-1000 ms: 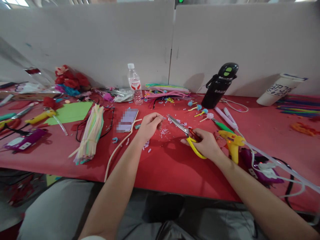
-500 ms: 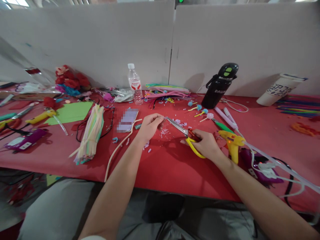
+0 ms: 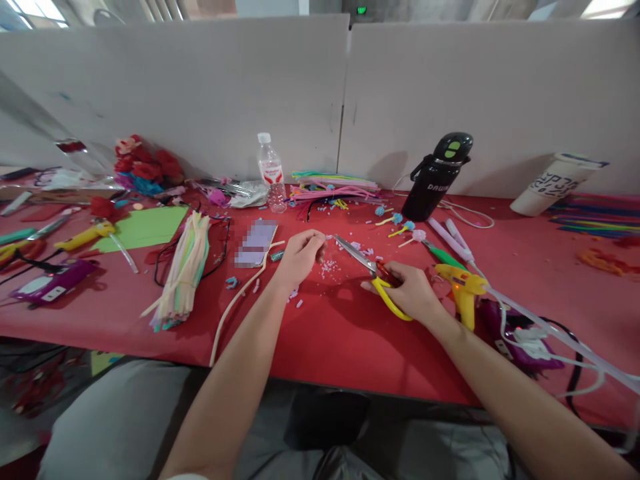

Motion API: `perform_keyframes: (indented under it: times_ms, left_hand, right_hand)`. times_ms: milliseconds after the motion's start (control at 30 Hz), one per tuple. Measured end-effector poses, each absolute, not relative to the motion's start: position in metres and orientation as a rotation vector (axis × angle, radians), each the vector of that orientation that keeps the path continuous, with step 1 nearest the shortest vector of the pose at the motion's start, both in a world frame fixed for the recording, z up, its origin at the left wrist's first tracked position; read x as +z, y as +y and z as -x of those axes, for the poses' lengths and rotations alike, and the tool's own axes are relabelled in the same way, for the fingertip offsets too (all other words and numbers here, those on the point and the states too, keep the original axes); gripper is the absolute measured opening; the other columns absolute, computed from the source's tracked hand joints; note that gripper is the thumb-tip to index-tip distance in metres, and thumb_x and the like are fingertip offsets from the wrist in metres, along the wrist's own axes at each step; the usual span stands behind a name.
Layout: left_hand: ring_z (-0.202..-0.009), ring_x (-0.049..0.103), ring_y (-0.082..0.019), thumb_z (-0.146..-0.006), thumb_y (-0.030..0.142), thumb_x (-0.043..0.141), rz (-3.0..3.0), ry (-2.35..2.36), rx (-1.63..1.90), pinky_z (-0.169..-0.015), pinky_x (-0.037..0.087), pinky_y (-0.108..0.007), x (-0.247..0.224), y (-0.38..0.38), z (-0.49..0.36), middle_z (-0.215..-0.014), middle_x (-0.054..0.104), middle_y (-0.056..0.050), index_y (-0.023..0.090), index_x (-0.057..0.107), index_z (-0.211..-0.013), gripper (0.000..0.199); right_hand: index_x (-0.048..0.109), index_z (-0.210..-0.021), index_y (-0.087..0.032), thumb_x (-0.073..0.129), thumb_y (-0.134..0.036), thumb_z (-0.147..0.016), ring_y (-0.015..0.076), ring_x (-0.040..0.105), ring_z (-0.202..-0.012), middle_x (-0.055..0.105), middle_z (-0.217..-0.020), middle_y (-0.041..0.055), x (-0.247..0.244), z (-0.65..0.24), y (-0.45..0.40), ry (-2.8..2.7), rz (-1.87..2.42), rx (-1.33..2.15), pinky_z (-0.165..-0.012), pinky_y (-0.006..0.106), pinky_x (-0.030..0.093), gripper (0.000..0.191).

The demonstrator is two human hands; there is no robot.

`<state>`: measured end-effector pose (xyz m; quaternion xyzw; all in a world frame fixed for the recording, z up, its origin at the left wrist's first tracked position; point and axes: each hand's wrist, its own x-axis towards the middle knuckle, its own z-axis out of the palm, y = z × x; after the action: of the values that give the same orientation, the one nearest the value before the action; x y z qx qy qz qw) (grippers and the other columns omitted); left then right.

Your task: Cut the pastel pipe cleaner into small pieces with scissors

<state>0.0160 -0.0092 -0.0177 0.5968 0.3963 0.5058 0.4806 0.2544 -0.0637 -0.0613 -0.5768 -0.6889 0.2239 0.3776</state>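
My left hand point(image 3: 303, 257) is closed in a pinch on a small lilac piece of pipe cleaner point(image 3: 329, 237), mostly hidden by the fingertips. My right hand point(image 3: 407, 290) grips scissors point(image 3: 359, 253) by their yellow and red handles. Their blades look nearly closed and point left, with the tips just right of the lilac piece. Beneath both hands, lilac clippings point(image 3: 329, 268) and fine fluff lie scattered on the red tabletop point(image 3: 335, 340). Small blue and pink fuzzy balls on short stems point(image 3: 397, 218) lie beyond the right hand.
A yellow glue gun point(image 3: 465, 290) stands close to my right forearm, with cables around it. Left of my hands are a phone point(image 3: 256, 244), a cream stem point(image 3: 233, 303) and a pipe cleaner bundle point(image 3: 183, 273). A water bottle point(image 3: 271, 173) and black flask point(image 3: 437, 179) stand behind.
The scissor tips have drawn slightly right, away from the lilac piece. My left hand keeps its pinch, and the whole view has shifted a little.
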Motion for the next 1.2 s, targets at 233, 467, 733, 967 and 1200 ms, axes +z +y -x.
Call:
perform_keyframes:
  times_ms: [233, 467, 733, 967, 1200]
  left_hand:
    - [-0.055, 0.049, -0.01, -0.085, 0.033, 0.051, -1.604, 1.05, 1.217, -0.055, 0.039, -0.023, -0.0141, -0.0105, -0.0157, -0.059, 0.052, 0.002, 0.017, 0.056, -0.069, 0.023]
    - [-0.056, 0.05, -0.011, -0.086, 0.034, 0.052, -1.626, 1.047, 1.211, -0.055, 0.039, -0.023, -0.0112, -0.012, -0.0154, -0.06, 0.053, 0.002, 0.017, 0.056, -0.07, 0.023]
    - [-0.059, 0.05, -0.011, -0.087, 0.036, 0.052, -1.64, 1.037, 1.205, -0.058, 0.039, -0.023, -0.0111, -0.0119, -0.0146, -0.064, 0.053, 0.002, 0.017, 0.056, -0.073, 0.024]
    - [-0.062, 0.051, -0.012, -0.089, 0.035, 0.051, -1.676, 0.992, 1.214, -0.061, 0.04, -0.024, -0.0111, -0.0121, -0.0129, -0.067, 0.055, 0.0, 0.016, 0.057, -0.076, 0.024]
    - [-0.063, 0.051, -0.012, -0.088, 0.037, 0.052, -1.711, 1.026, 1.22, -0.062, 0.04, -0.024, -0.0093, -0.0126, -0.0122, -0.067, 0.056, 0.0, 0.016, 0.058, -0.076, 0.025]
  right_hand:
    - [0.044, -0.063, -0.019, 0.074, -0.059, -0.064, 0.0095, 0.029, -0.056, 0.034, -0.058, -0.0045, -0.0645, -0.2554, -0.062, -1.772, 1.449, 0.608, -0.045, 0.022, 0.023, 0.05]
    - [0.041, -0.061, -0.019, 0.072, -0.061, -0.064, 0.0092, 0.028, -0.055, 0.032, -0.058, -0.0048, -0.0623, -0.2551, -0.0625, -1.793, 1.465, 0.58, -0.046, 0.022, 0.022, 0.053]
    - [0.032, -0.059, -0.02, 0.073, -0.059, -0.065, 0.0086, 0.024, -0.054, 0.027, -0.057, -0.0055, -0.0562, -0.2541, -0.0646, -1.791, 1.473, 0.588, -0.045, 0.023, 0.019, 0.057]
    - [0.037, -0.06, -0.02, 0.073, -0.059, -0.064, 0.009, 0.027, -0.054, 0.03, -0.056, -0.005, -0.0577, -0.2534, -0.0642, -1.769, 1.458, 0.622, -0.045, 0.023, 0.021, 0.054]
    - [0.038, -0.059, -0.019, 0.072, -0.059, -0.065, 0.0085, 0.026, -0.054, 0.03, -0.058, -0.0045, -0.0589, -0.2538, -0.0639, -1.791, 1.437, 0.619, -0.044, 0.023, 0.02, 0.052]
